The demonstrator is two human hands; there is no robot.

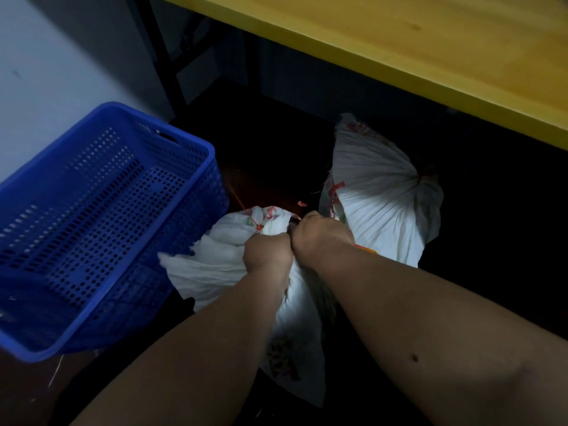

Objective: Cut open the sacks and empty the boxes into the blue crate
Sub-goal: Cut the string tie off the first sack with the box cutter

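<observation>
Left hand (266, 252) gripped the near sack's (221, 272) gathered neck; right hand (319, 233), touching it, clenched a dark tool, likely a cutter. Tied knot (257, 224) sat just beyond the left knuckles. Blue crate (101, 339) stood left of both hands, second sack (378, 192) beyond the right. Best to hold the neck taut and cut away from the fingers.

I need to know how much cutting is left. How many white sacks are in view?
2. The near sack is under both hands beside the blue crate; the far sack, tied, lies under the yellow table. More may hide in the dark.
</observation>
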